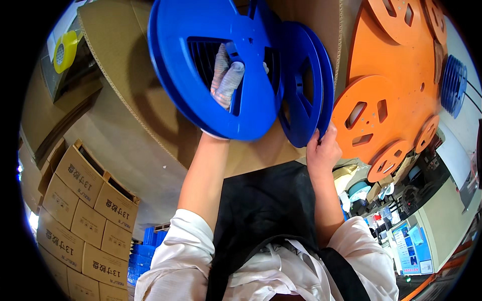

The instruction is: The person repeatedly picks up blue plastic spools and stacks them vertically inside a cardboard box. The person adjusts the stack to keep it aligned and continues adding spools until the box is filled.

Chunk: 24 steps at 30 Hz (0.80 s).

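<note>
My left hand (228,80), in a greyish glove, reaches behind a large blue plastic reel (196,22). Its fingers come through a window in the reel's face and close round the edge by the hub. A second blue reel (321,75) stands tilted just to the right, partly hidden behind the first. My right hand (324,149) pinches the lower rim of this second reel between thumb and fingers. Both reels are over a cardboard box (150,110), whose brown walls rise behind them.
A large orange disc machine (401,65) with smaller slotted orange discs stands at the right. Beyond it hangs a stack of blue reels (453,85) on rods. Stacked cartons (90,220) are at the lower left, a yellow tape roll (65,51) at the upper left.
</note>
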Available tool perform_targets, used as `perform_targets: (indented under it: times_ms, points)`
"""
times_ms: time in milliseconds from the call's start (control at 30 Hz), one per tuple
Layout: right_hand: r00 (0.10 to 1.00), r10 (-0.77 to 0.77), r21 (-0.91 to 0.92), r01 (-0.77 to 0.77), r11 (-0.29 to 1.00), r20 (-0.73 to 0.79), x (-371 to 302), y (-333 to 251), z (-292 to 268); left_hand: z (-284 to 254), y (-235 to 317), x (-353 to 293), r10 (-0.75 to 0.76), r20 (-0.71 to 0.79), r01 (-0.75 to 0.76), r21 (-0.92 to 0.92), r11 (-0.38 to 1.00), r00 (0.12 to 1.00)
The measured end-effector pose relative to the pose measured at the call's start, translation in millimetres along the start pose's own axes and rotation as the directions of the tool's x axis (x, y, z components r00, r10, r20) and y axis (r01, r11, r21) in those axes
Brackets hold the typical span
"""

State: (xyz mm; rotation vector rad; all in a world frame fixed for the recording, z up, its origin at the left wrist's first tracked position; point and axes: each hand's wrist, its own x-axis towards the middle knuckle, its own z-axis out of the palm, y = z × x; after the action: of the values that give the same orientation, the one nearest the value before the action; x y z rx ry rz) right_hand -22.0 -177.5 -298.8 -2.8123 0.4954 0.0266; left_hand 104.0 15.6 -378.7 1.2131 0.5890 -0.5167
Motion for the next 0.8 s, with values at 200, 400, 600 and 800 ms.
perform_targets:
  times_ms: [200,400,600,800]
  points:
    - [0.999,-0.003,0.005,0.002,1.0,0.032,3,2,-3,11,-5,5,-0.009,0.046,0.007,0.047,0.999,0.999]
    - [1.0,0.015,0.104,-0.017,0.994,0.021,3,3,-7,35,-18,14,-0.034,0.118,0.019,0.131,0.991,0.992]
    - [0.987,-0.153,0.212,0.16,0.964,-0.049,9,-18,-85,39,-31,17,-0.064,0.093,0.031,0.322,0.946,0.994]
    - [0.9,-0.119,0.186,0.214,0.959,-0.419,2,-4,-157,-20,-71,-10,-0.036,-0.071,0.068,0.523,0.85,0.997]
